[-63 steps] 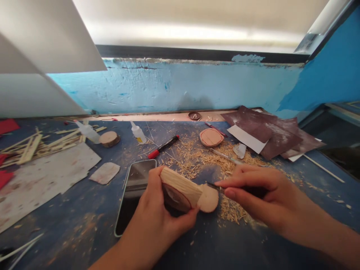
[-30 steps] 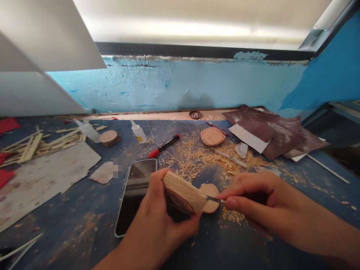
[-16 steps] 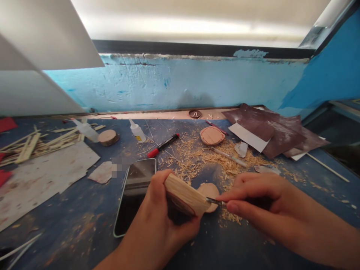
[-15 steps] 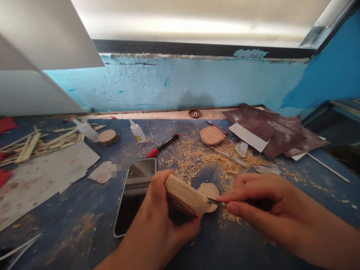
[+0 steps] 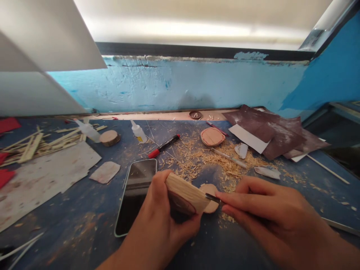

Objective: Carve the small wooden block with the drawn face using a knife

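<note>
In my left hand [image 5: 165, 217] is a thick piece of wood [image 5: 187, 191], tilted, with its pale cut edge upward and a reddish line on its lower face. The fingers are wrapped round its near and far sides. My right hand [image 5: 270, 210] pinches a slim carving knife [image 5: 213, 197], its metal tip at the right end of the wood; its handle is mostly hidden by the hand. Behind the held wood a round pale wood disc [image 5: 209, 204] lies on the blue table, partly covered.
Wood shavings [image 5: 194, 163] spread around a disc with a red outline [image 5: 213, 136]. A phone [image 5: 135, 195] lies left of my hands, near a red-capped marker [image 5: 164, 146] and a glue bottle [image 5: 138, 132]. Sandpaper sheets [image 5: 284, 131] are piled back right, wood sticks [image 5: 30, 148] at left.
My right hand has shifted slightly, and the knife tip sits a little higher and further left along the wood's end. My left hand and the wood have barely moved.
</note>
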The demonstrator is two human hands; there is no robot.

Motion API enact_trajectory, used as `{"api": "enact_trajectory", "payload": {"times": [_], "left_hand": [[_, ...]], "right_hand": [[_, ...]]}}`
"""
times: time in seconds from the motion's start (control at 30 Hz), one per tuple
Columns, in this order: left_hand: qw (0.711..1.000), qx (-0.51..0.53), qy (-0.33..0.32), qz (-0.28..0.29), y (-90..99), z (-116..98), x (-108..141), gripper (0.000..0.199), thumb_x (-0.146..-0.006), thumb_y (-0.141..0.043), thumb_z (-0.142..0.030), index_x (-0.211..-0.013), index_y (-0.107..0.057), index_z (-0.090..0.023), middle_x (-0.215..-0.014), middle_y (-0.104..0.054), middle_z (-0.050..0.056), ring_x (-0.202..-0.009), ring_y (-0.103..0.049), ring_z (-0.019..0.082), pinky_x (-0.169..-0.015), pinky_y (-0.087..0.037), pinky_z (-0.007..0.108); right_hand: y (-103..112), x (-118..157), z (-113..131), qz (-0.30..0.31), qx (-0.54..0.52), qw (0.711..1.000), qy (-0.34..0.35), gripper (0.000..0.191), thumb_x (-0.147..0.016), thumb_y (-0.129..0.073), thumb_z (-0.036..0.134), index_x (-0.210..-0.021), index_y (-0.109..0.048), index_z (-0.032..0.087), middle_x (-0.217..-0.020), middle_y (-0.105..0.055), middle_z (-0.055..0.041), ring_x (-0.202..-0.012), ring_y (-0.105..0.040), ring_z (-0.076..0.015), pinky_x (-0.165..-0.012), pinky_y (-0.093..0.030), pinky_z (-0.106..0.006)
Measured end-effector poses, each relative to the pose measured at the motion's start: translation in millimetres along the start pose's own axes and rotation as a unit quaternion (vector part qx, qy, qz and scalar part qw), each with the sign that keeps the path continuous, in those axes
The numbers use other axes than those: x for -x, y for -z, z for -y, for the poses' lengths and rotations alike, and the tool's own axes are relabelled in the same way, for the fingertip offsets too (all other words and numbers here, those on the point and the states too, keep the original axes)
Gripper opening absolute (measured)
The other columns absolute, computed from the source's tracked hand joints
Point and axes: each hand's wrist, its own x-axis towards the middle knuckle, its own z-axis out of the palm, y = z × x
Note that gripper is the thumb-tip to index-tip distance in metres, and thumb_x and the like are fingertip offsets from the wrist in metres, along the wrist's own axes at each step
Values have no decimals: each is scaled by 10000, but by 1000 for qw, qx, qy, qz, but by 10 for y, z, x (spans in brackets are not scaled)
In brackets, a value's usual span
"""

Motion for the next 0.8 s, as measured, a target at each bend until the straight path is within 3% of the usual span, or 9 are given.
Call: {"api": "enact_trajectory", "payload": {"times": [0.07, 0.2, 0.3, 0.6, 0.8], "left_hand": [[1000, -8, 2, 0, 4, -4, -8, 823, -739, -854, -444, -1341, -319, -272, -1000, -581, 17, -752, -665, 192, -663, -596, 322], [1000, -12, 12, 5, 9, 3, -18, 830, -740, -850, -468, -1351, -319, -280, -1007, -603, 18, -753, -672, 197, -631, -581, 304], [1000, -5, 19, 7, 3, 7, -18, 819, -738, -849, -479, -1343, -331, -286, -1010, -626, 20, -746, -675, 199, -609, -570, 295], [1000, -11, -23, 1, -10, -25, -16, 776, -724, -834, -345, -1332, -357, -282, -1055, -593, 31, -803, -670, 203, -694, -587, 327], [1000, 1, -18, 5, 16, -38, -18, 761, -745, -829, -358, -1325, -342, -280, -1005, -571, 18, -744, -640, 188, -634, -566, 314]], "right_hand": [[-14, 11, -4, -16, 5, 1000, 9, 240, -1016, -613, 191, -1167, -783, 270, -817, -668, -1, -634, -631, -76, -571, -491, -183], [10, -26, 14, 19, -54, 994, -96, 230, -1020, -625, 328, -925, -827, 276, -730, -668, -3, -601, -631, -107, -472, -432, -216], [65, -70, 29, 45, -99, 983, -149, 258, -1012, -631, 407, -893, -835, 302, -704, -680, -1, -596, -630, -125, -440, -407, -229], [175, -110, 73, 80, -108, 979, -152, 257, -1000, -635, 369, -838, -827, 314, -716, -676, -4, -589, -653, -125, -429, -426, -210], [87, -25, 49, 32, -17, 998, -54, 255, -1025, -620, 273, -839, -793, 261, -715, -611, 13, -591, -597, -79, -522, -449, -196]]}}
